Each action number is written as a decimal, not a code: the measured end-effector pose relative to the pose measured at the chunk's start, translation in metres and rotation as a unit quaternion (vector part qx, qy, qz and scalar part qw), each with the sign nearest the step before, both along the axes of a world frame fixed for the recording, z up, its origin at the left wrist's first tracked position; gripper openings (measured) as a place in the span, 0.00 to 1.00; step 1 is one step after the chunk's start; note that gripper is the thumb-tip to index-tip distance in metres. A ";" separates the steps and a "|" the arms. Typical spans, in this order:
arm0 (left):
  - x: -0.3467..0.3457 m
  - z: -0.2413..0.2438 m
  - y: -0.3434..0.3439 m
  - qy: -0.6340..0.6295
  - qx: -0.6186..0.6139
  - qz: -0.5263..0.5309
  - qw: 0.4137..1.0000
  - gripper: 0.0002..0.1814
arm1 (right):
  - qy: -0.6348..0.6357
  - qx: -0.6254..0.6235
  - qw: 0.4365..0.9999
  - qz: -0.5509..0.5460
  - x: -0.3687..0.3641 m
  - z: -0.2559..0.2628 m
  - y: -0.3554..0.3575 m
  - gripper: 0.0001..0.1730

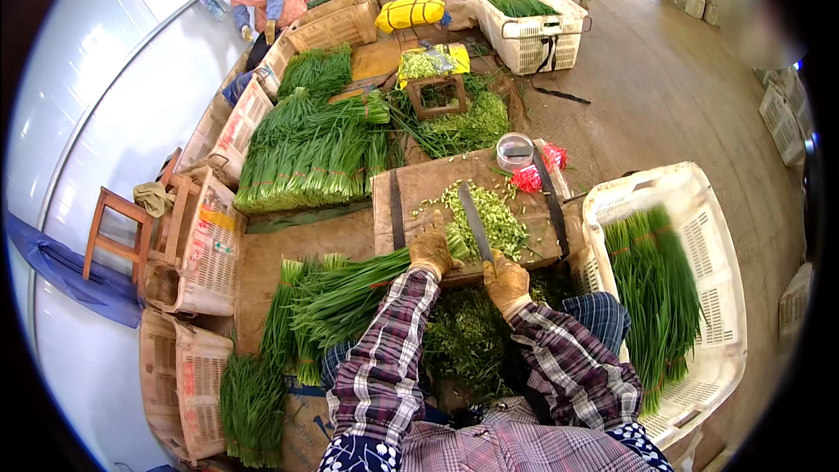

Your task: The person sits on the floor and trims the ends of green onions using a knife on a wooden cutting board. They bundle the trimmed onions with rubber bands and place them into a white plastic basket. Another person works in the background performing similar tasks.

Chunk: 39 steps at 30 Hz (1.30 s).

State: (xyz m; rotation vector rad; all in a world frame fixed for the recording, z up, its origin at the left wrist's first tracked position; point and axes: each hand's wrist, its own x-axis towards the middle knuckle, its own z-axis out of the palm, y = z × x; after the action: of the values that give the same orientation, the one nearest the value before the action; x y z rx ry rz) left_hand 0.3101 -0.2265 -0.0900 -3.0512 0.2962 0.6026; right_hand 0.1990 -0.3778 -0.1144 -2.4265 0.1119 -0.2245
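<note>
My gloved left hand (432, 248) presses on a bundle of long green stalks, probably garlic chives (354, 285), near its pale cut end on a cloth-covered work surface (419, 180). In my gloved right hand (506, 280) is the handle of a long knife (475, 219), its blade pointing away from me beside the bundle's end. Short pale stem trimmings (501, 223) lie around the blade. A clear round container (514, 149) and red ties (526, 178) sit at the far right corner of the surface.
A white plastic crate (721, 275) with tied bundles stands at my right. Stacked bundles (314, 151) lie ahead to the left, beside upright crates (210, 249) and a wooden stool (118, 210). A person (269, 0) in a pink top works at the back left.
</note>
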 end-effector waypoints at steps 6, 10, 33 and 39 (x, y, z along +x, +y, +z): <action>0.001 0.000 -0.003 0.005 0.009 -0.004 1.000 0.64 | -0.042 -0.146 0.986 0.069 0.000 -0.011 0.008 0.18; 0.004 0.000 -0.003 0.000 -0.016 0.014 1.000 0.55 | 0.008 -0.210 0.974 0.086 0.005 -0.008 0.016 0.09; 0.013 0.013 -0.010 0.049 -0.014 0.034 0.998 0.38 | 0.113 -0.235 0.961 0.096 0.010 0.000 0.016 0.13; 0.007 -0.009 -0.008 -0.028 -0.057 0.015 0.998 0.42 | 0.192 -0.189 0.958 0.100 0.025 0.011 0.017 0.13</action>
State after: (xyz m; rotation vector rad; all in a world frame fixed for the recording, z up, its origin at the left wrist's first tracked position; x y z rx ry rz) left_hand 0.3172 -0.2346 -0.0994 -3.1801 0.2922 0.5181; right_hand 0.2240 -0.3609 -0.1037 -2.8114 -0.0060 0.3515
